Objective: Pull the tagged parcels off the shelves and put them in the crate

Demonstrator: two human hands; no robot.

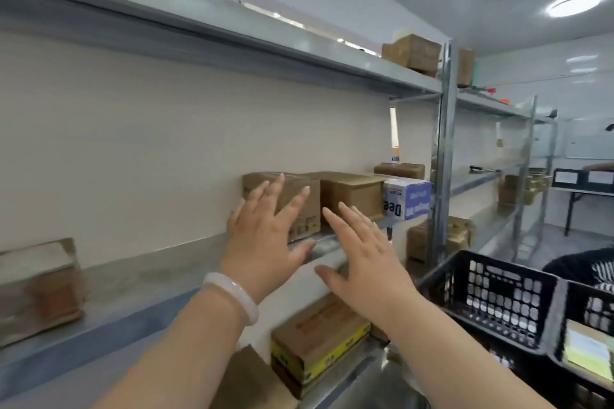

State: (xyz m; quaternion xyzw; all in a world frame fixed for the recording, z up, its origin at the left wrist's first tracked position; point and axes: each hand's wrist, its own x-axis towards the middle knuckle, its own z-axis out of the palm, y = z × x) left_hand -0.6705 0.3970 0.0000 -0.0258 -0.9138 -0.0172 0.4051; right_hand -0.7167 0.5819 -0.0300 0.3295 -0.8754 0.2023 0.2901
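Both my hands reach toward the middle shelf (pixel 139 279) with fingers spread and nothing in them. My left hand (pixel 265 239), a pale bangle on its wrist, is raised in front of a brown cardboard parcel (pixel 299 199). My right hand (pixel 362 256) is just right of it, below a second brown parcel (pixel 352 191). Whether either hand touches a parcel cannot be told. A white and blue box (pixel 407 199) stands to the right of those parcels. The black plastic crate (pixel 491 295) is at the lower right, holding a parcel with a pale label (pixel 586 347).
A blurred brown box (pixel 40 289) sits at the shelf's left end. A brown and yellow box (pixel 319 339) lies on the lower shelf beneath my hands. More boxes sit on the top shelf (pixel 412 53) and on the racks further right. A steel upright (pixel 443 149) divides the bays.
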